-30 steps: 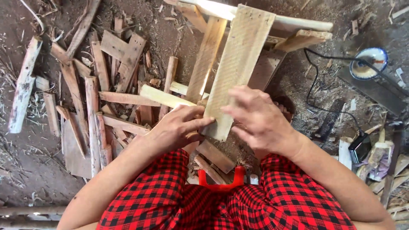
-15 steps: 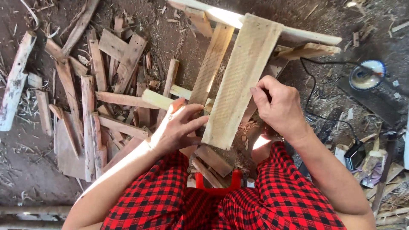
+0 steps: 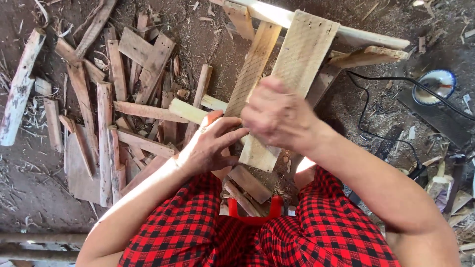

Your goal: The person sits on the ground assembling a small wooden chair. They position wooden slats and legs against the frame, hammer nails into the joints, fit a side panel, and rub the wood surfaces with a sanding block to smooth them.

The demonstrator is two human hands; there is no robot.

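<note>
Plank (image 3: pixel 297 74) of pale wood slants across my lap. My left hand (image 3: pixel 208 146) steadies its lower edge, grip loose; my right hand (image 3: pixel 277 116), blurred, covers its middle, grip unclear.

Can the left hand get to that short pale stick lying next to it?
Probably yes. The left hand rests beside the wide plank, and the short pale stick lies on the scrap pile just past its fingertips, with nothing on top of it. The right hand is off to the other side.
</note>
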